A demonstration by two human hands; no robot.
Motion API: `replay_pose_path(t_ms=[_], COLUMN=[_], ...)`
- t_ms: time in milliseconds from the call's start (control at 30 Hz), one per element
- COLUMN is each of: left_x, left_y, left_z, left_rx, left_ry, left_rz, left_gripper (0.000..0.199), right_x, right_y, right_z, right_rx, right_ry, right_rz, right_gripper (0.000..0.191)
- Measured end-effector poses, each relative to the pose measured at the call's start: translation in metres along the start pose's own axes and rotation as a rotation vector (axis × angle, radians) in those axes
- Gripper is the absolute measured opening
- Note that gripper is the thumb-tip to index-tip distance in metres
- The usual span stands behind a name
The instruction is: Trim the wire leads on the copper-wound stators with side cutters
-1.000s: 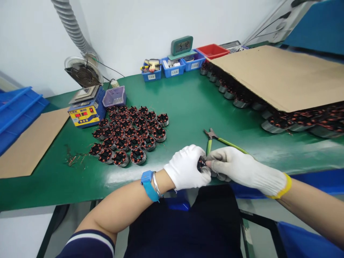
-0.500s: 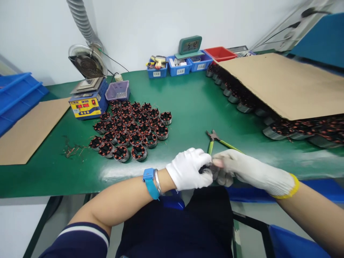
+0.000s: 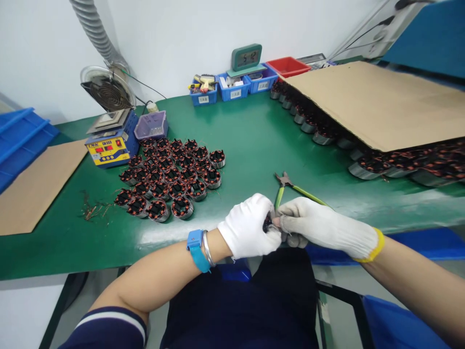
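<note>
My left hand (image 3: pixel 249 228), in a white glove, is closed around a motor stator (image 3: pixel 268 223) at the table's front edge. Mostly fingers cover this stator; only a dark part of it shows. My right hand (image 3: pixel 314 222), in a white glove with a yellow cuff and a bare thumb tip, meets it from the right. Its thumb and fingers are pinched together at the stator's side, and what lies between them is hidden. Just beyond both hands, green-handled cutting pliers (image 3: pixel 284 179) lie with jaws spread on the green table.
Several copper-wound stators (image 3: pixel 177 189) stand grouped left of centre, beside wire scraps (image 3: pixel 92 209). Behind them are a blue-and-yellow device (image 3: pixel 109 151) and a purple bin (image 3: pixel 150 126). A cardboard sheet (image 3: pixel 363 102) covers more stators at right. Blue tool bins (image 3: pixel 203 99) line the wall.
The head view has shifted slightly, moving the scene left in the picture. My right thumb and fingers, blurred before, now pinch closer against the stator in my left hand.
</note>
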State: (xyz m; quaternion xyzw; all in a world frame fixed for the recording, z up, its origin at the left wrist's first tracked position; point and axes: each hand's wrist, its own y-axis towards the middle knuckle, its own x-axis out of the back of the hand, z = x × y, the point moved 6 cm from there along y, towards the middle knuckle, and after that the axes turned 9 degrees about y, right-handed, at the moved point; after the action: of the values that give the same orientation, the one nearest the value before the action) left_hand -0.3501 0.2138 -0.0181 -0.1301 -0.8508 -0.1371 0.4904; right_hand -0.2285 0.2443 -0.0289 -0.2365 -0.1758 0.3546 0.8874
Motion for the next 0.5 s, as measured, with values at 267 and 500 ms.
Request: replay_pose_path(t_ms=[267, 500], left_x=[0.019, 0.004], left_y=[0.001, 0.001], left_z=[0.029, 0.019], left_rx=[0.339, 0.347], left_ry=[-0.705, -1.040], left_rz=[-0.050, 0.540], left_gripper=[0.072, 0.048], right_x=[0.002, 0.013], right_y=[-0.012, -0.028], right_z=[0.011, 0.021], right_rx=[0.265, 0.295], right_ry=[-0.110, 0.049], right_rz=[-0.100, -0.149], right_gripper=[0.041, 0.046])
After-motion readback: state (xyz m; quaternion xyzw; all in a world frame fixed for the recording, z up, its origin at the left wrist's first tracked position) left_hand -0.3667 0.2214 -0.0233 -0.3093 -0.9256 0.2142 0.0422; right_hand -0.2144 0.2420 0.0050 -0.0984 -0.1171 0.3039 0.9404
